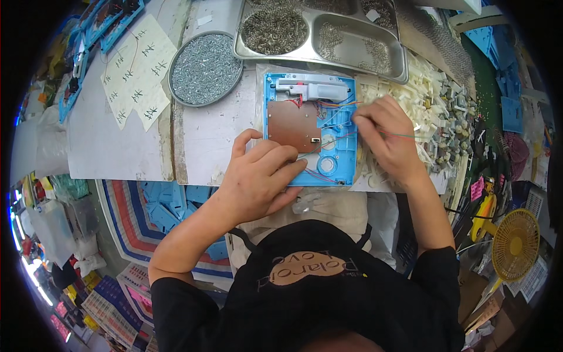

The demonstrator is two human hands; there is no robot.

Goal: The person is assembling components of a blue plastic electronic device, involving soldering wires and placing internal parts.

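A blue plastic casing [350, 158] lies with its inside up at the front of the white table. In it are a brown circuit board [288, 124], a pale grey plastic part [327, 91] along its far side and several thin wires. My left hand [257, 173] bends over the casing's near left corner, fingers apart and gripping it, the thumb by its near edge. Beyond the casing's right edge, my right hand [388, 132] is closed in a pinch on thin coloured wires [342, 137] that stretch from the casing. Its fingertips are partly hidden.
A round tray of small screws [205, 69] stands left of a metal compartment tray [328, 58] with springs and small parts. White plastic parts [437, 105] are heaped on the right. A marked paper sheet [138, 73] lies left; a yellow fan [516, 243] stands lower right.
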